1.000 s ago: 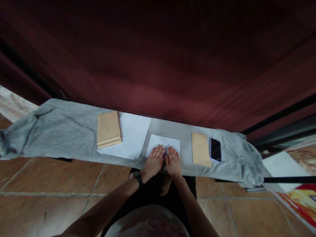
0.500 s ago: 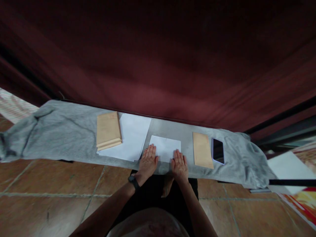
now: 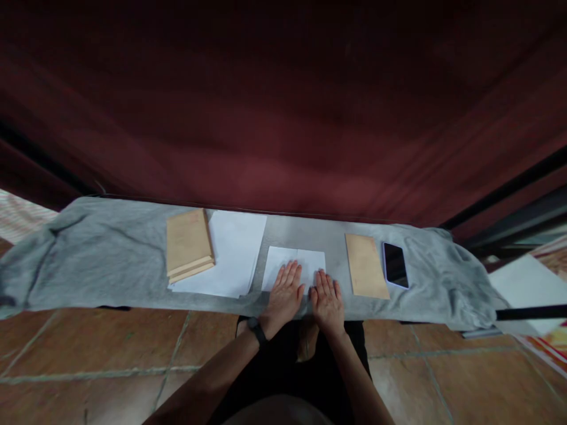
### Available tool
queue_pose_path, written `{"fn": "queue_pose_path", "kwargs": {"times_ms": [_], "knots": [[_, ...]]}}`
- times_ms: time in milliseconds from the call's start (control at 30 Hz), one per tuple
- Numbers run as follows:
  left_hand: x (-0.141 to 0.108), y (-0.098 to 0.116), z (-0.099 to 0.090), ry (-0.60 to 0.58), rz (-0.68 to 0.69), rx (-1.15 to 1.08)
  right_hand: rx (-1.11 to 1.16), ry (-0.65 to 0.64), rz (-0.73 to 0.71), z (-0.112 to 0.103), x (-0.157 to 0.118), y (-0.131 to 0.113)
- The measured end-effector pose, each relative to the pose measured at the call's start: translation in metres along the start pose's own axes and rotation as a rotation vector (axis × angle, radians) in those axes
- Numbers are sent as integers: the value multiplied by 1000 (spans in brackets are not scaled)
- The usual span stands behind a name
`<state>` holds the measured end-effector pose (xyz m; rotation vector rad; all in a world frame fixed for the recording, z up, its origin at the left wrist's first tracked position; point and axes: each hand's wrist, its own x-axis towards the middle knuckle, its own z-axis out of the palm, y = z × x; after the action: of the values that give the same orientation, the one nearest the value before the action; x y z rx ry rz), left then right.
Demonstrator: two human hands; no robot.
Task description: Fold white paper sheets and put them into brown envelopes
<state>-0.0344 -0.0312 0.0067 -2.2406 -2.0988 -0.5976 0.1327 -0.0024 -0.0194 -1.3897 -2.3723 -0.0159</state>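
A folded sheet of white paper (image 3: 273, 265) lies in front of me on the grey cloth, with a vertical crease near the middle of its far edge. My left hand (image 3: 286, 290) rests flat on its near half, fingers stretched out. At the sheet's near right corner my right hand (image 3: 326, 300) lies palm down, fingers extended, nothing held. Right of that hand is a single brown envelope (image 3: 367, 265). Larger white sheets (image 3: 237, 251) are spread to the left, partly covered by a stack of brown envelopes (image 3: 188, 242).
A phone (image 3: 396, 264) with a dark screen lies right of the single envelope. Rumpled grey cloth (image 3: 110, 254) covers the narrow bench. Dark red fabric (image 3: 274, 147) rises along its far edge. Below is a tiled floor (image 3: 124, 336). A white sheet (image 3: 529, 289) shows at far right.
My left hand has slid right across the folded paper, from its left corner toward the middle. The right hand stays near the right corner. The camera view has shifted slightly.
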Motion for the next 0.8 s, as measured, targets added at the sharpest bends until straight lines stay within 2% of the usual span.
{"fn": "queue_pose_path", "kwargs": {"times_ms": [133, 367, 500, 667, 800], "knots": [[13, 3, 13, -50, 60, -28, 1, -9, 1, 0, 0, 0], [29, -25, 26, 32, 91, -20, 2, 3, 15, 2, 0, -1], [36, -30, 25, -23, 61, 37, 20, 11, 35, 1, 1, -1], [37, -28, 20, -116, 50, 92, 97, -13, 65, 1, 29, -13], [36, -29, 17, -152, 87, 112, 160, -70, -43, 6, 60, -29]]}}
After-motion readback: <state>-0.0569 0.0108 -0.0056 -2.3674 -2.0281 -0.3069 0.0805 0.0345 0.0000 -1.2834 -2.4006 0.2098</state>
